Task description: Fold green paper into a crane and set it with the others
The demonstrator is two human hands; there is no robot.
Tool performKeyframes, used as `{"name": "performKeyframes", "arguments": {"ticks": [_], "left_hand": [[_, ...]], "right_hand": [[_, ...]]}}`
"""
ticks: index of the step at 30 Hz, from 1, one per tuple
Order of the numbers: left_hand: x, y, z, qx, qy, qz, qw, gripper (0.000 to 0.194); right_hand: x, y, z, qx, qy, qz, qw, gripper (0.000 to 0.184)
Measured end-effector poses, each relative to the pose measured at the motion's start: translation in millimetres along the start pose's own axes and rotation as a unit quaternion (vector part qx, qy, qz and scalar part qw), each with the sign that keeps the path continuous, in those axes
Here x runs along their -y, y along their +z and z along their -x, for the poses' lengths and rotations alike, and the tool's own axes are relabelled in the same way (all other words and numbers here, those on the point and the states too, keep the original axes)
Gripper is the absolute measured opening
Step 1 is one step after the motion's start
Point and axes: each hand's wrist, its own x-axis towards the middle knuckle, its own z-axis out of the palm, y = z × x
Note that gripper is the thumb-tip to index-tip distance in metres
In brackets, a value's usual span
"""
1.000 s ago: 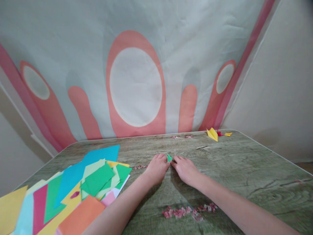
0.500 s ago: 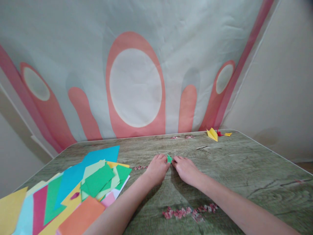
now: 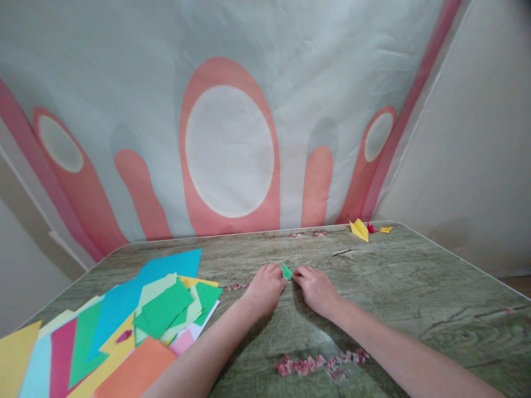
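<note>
A small folded piece of green paper (image 3: 287, 271) is between my hands at the middle of the table, only its top and centre showing. My left hand (image 3: 267, 288) is closed on its left side, fingers curled with the knuckles up. At its right edge, my right hand (image 3: 317, 290) pinches the paper with thumb and fingertips. Both hands rest low, close to the wood-patterned tabletop (image 3: 385, 287). Fingers hide the paper's side edges, so its full shape cannot be made out.
Many coloured sheets lie in an overlapping pile on the left, including a blue sheet (image 3: 170, 264), green paper (image 3: 164, 309) and orange paper (image 3: 135, 367). A small dark pink folded piece (image 3: 124, 336) lies on them. At the far right edge are a yellow paper plane (image 3: 359, 230) and small folded pieces (image 3: 385, 230).
The view has shifted slightly. The green paper shows a little more between my fingers, and both hands keep nearly the same place and grip.
</note>
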Motion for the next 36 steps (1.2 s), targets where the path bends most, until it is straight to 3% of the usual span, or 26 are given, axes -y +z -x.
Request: {"name": "performKeyframes", "arguments": {"ticks": [5,13,24,36], "left_hand": [[1,2.6,0,-0.011,0.001,0.007,1.0,0.02],[1,4.3,-2,-0.009,-0.003,0.009,1.0,0.024],[-2,-0.4,-2,0.006,0.004,-0.01,1.0,0.023],[-3,8.5,-2,-0.018,-0.019,0.0,1.0,0.02]], "right_hand": [[2,3,-1,-0.034,-0.012,-0.015,0.999,0.036],[7,-1,-11,0.021,-0.018,0.024,0.999,0.036],[3,-1,-22,0.027,-0.006,0.036,0.999,0.031],[-7,11,-15,-0.065,0.046,-0.073,0.994,0.027]]}}
